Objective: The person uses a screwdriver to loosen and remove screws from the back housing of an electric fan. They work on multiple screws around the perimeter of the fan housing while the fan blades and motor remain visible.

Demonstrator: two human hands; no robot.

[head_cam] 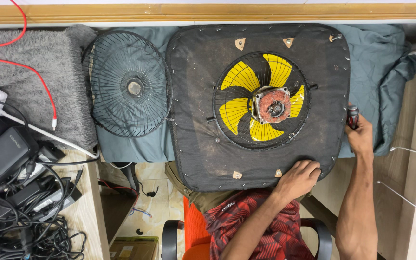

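A dusty black square fan housing (203,139) lies flat on a teal cloth (381,67). Yellow blades (239,77) and a rusty bare motor (273,105) show through its round opening. My left hand (298,177) rests on the housing's near right edge, fingers curled over the rim. Just off the housing's right side, my right hand (359,135) is closed around a red-and-black screwdriver handle (352,115). A detached round black wire grille (130,84) lies to the left of the housing.
A grey fuzzy mat (30,72) with a red cable (34,72) lies at the left. Black adapters and tangled cords (20,202) fill the lower left. White cables (410,151) run along the wooden surface at right. An orange chair (196,231) is below.
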